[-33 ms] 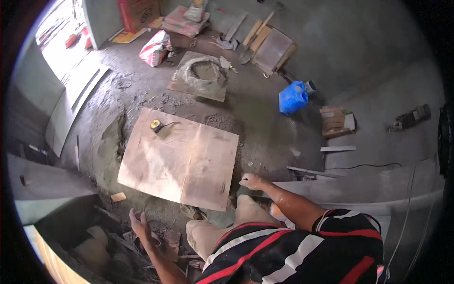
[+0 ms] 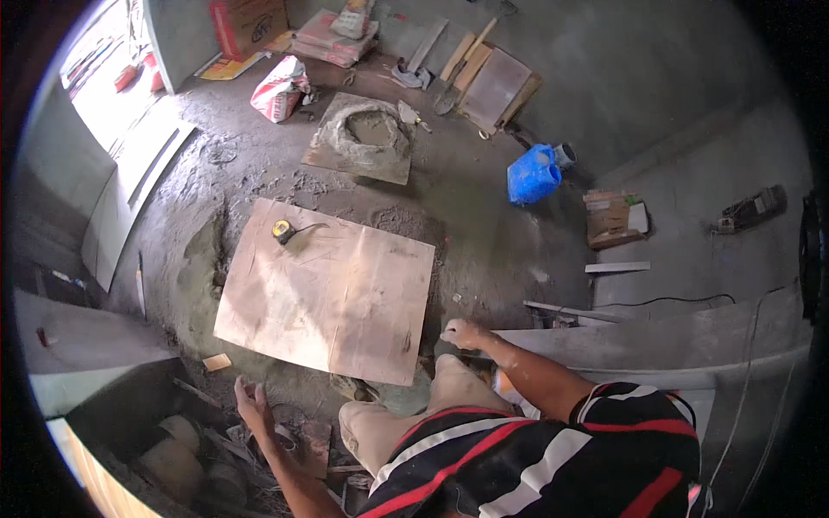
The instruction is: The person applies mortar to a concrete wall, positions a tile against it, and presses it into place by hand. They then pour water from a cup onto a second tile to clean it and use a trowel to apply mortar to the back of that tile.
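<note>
My left hand [image 2: 250, 404] is raised at the lower left, above a heap of scraps, with its fingers stretched out and nothing in them. Curled closed, my right hand [image 2: 464, 334] hovers above my right knee, near the right edge of a large brown sheet of board [image 2: 345, 298]. Whitish smears mark its fingers. Whatever those fingers hold, if anything, cannot be made out. Neither hand touches the board, which lies flat in front of my knees. A yellow and black tape measure [image 2: 282, 230] rests near the board's far left corner, with a short dark strip beside it.
Beyond the board, a wooden panel [image 2: 321, 161] bears a ring of wet mortar [image 2: 393, 142]. Farther back are a red and white sack [image 2: 281, 91] and a shovel [image 2: 446, 97]. A blue jug [image 2: 534, 177] and a torn carton [image 2: 615, 220] stand right. Buckets [image 2: 173, 466] sit lower left.
The view has shifted very slightly. Both hands stay almost in the same places, and the board and tape measure have not moved.
</note>
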`<state>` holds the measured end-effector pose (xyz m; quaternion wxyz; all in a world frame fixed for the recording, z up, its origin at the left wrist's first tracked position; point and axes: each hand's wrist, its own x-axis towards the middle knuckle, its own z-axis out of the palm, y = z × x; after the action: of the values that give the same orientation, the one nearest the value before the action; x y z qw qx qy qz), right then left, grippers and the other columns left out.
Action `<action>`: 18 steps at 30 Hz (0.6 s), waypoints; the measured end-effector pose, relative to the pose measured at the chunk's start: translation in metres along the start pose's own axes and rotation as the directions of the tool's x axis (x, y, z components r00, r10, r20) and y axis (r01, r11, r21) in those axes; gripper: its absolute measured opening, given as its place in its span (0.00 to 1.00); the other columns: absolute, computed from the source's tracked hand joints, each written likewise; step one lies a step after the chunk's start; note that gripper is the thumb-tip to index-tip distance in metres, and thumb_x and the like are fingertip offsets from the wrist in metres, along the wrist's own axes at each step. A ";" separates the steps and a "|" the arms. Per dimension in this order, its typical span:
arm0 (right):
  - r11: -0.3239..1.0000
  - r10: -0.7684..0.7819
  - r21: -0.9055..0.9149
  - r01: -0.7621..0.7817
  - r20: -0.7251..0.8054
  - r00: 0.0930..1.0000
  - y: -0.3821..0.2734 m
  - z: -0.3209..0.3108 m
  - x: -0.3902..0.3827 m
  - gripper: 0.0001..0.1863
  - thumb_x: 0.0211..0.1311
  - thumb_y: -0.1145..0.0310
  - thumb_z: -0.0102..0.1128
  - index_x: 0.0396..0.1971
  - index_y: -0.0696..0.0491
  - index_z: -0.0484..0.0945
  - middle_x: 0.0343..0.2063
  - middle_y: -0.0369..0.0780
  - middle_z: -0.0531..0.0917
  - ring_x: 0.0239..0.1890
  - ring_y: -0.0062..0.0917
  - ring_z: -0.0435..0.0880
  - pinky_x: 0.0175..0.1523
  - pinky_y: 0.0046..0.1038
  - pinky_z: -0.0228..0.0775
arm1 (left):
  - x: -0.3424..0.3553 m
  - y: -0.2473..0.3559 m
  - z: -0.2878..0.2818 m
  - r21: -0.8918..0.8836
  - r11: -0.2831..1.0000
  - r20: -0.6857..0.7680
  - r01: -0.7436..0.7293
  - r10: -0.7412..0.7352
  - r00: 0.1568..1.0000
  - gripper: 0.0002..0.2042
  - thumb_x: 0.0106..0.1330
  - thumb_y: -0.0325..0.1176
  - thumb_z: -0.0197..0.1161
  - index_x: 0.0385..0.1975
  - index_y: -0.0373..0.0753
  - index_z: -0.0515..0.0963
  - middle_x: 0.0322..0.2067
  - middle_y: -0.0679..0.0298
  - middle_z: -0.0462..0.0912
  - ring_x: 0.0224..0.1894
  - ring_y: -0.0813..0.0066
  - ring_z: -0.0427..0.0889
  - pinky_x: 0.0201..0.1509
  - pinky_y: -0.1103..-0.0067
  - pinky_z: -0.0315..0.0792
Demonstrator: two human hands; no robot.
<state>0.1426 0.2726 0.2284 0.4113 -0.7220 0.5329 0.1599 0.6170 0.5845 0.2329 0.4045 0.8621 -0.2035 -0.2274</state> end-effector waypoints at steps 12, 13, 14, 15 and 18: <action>0.764 0.355 0.395 -0.509 0.401 0.844 0.150 0.043 0.100 0.16 0.69 0.54 0.59 0.39 0.54 0.80 0.27 0.34 0.82 0.22 0.20 0.80 0.21 0.25 0.71 | 0.018 0.029 0.085 0.090 0.994 0.156 0.063 -0.076 0.985 0.26 0.65 0.32 0.65 0.63 0.34 0.69 0.45 0.48 0.84 0.45 0.58 0.84 0.49 0.70 0.77; 0.771 0.326 0.387 -0.505 0.441 0.836 0.131 0.040 0.107 0.16 0.69 0.54 0.59 0.39 0.54 0.80 0.27 0.34 0.82 0.22 0.20 0.80 0.21 0.25 0.71 | 0.016 0.014 0.082 0.106 0.987 0.165 0.118 -0.135 0.977 0.27 0.64 0.33 0.66 0.63 0.34 0.69 0.46 0.48 0.84 0.46 0.58 0.84 0.50 0.70 0.77; 0.748 0.344 0.455 -0.483 0.358 0.868 0.126 0.032 0.113 0.16 0.70 0.54 0.59 0.40 0.54 0.80 0.27 0.33 0.82 0.22 0.19 0.79 0.21 0.24 0.71 | 0.018 0.008 0.090 0.102 0.981 0.196 0.164 -0.182 0.964 0.28 0.64 0.33 0.67 0.63 0.34 0.68 0.47 0.47 0.83 0.46 0.57 0.84 0.50 0.69 0.77; 0.721 0.381 0.520 -0.458 0.256 0.889 0.129 0.021 0.121 0.16 0.70 0.55 0.59 0.42 0.54 0.80 0.27 0.33 0.82 0.22 0.18 0.79 0.21 0.24 0.71 | 0.031 0.020 0.110 0.105 0.980 0.205 0.169 -0.187 0.961 0.28 0.64 0.33 0.67 0.63 0.34 0.68 0.47 0.47 0.83 0.46 0.57 0.84 0.50 0.69 0.77; 0.640 0.418 0.629 -0.441 0.197 0.887 0.140 0.000 0.142 0.17 0.70 0.55 0.58 0.44 0.55 0.79 0.27 0.32 0.81 0.21 0.17 0.77 0.21 0.23 0.70 | 0.118 0.052 0.188 0.115 0.991 0.288 -0.063 0.027 0.957 0.31 0.59 0.30 0.71 0.63 0.34 0.68 0.50 0.46 0.81 0.48 0.54 0.84 0.50 0.67 0.78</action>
<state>0.0701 0.1690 0.0742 0.5973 -0.3799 0.7031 0.0670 0.5996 0.3770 0.1400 0.3220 0.8387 -0.2930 -0.3271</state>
